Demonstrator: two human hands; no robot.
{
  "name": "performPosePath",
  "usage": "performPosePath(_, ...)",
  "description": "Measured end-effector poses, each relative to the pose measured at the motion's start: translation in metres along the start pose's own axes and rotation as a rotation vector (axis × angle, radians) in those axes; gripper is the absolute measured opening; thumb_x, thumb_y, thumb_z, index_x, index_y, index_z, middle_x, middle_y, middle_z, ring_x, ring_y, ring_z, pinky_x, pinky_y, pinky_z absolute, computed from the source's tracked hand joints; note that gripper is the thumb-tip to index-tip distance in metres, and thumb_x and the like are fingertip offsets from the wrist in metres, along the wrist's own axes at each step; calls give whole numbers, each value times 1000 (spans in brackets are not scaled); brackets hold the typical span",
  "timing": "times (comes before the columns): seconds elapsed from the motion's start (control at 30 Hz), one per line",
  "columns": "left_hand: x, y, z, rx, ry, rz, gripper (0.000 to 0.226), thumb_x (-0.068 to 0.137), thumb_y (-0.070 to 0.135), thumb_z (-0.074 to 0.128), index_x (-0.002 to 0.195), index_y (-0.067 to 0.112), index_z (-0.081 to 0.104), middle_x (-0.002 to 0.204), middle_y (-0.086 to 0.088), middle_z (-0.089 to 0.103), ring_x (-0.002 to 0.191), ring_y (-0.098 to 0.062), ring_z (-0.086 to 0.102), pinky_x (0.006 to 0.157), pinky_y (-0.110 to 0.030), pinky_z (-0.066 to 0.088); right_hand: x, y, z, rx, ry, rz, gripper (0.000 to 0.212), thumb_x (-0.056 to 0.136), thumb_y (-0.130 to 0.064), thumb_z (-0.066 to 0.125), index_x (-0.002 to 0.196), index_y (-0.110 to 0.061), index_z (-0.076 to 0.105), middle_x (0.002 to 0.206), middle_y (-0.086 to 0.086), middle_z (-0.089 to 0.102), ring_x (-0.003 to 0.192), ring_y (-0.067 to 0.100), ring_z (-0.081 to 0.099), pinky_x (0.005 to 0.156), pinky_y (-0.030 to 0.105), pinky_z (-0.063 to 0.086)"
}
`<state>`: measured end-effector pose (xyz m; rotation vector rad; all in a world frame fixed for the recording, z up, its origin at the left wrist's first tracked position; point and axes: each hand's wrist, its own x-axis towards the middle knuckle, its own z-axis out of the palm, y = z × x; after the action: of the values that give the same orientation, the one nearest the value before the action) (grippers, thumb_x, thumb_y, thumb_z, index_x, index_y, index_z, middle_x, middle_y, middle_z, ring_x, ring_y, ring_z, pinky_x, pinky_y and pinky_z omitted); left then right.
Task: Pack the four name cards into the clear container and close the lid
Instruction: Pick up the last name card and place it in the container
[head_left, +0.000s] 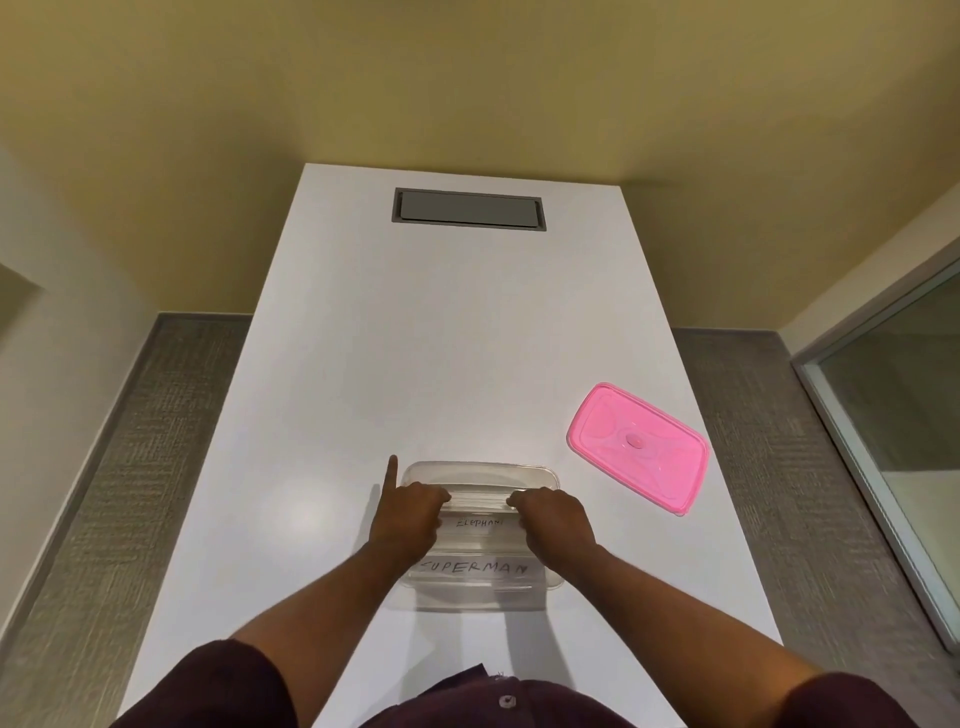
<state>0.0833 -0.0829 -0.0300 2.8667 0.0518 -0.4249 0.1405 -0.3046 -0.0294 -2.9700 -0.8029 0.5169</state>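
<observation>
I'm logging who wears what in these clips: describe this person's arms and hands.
Both forearms are bare, with dark maroon short sleeves ending near the elbows. The left hand and right hand wear no gloves; no rings, watch or bracelets show. A buttoned maroon shirt front matches.

You have one view only, from the camera on your head: it looks forward and steeply down along the white table (363, 338), close above your forearms, with the far wall (467, 78) filling the top.
</observation>
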Motion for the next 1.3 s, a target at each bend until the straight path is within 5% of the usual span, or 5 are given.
performPosePath(0.47, 12, -2, 16, -13, -18, -48, 60, 81, 1, 50, 134, 28, 56, 134, 5, 64, 123, -20, 58, 111, -39, 35, 10, -5, 5, -125, -11, 6, 36, 54, 14, 70, 75, -13, 58, 66, 5, 56, 54, 28, 57, 41, 31, 29)
performPosePath(0.7, 13, 0, 20, 41, 2, -37, 59, 81, 0, 51, 133, 27, 56, 129, 3, 65, 119, -23, 59, 106, -40, 39, 9, -6, 15, -104, 88, 42, 45, 41, 13, 73, 73, -14, 58, 65, 2, 55, 56, 25, 56, 38, 27, 23)
performPosePath(0.83, 11, -5, 26, 21, 14, -16, 47, 85, 10, 55, 130, 25, 57, 129, 5, 63, 127, -19, 53, 118, -49, 24, 9, -3, 15, -86, 67, 34, 40, 52, 10, 71, 82, -14, 59, 74, 2, 57, 69, 27, 60, 40, 31, 34)
performPosePath(1.07, 13, -3, 13, -6, 320, 97, 19, 82, 16, 62, 94, 28, 71, 85, 10, 73, 86, -13, 68, 112, -49, 36, 6, 6, 0, 246, 300, 10, 13, 87, -29, 69, 96, -19, 67, 93, -3, 68, 86, 20, 63, 63, 34, 54)
performPosePath(1.3, 41, 39, -35, -403, 403, 30, 17, 89, 23, 59, 97, 30, 73, 89, 16, 74, 71, -8, 67, 72, -28, 50, 7, 46, -27, 652, 488, 189, 3, 93, -20, 65, 91, -22, 67, 86, -14, 65, 81, 4, 62, 65, 16, 49)
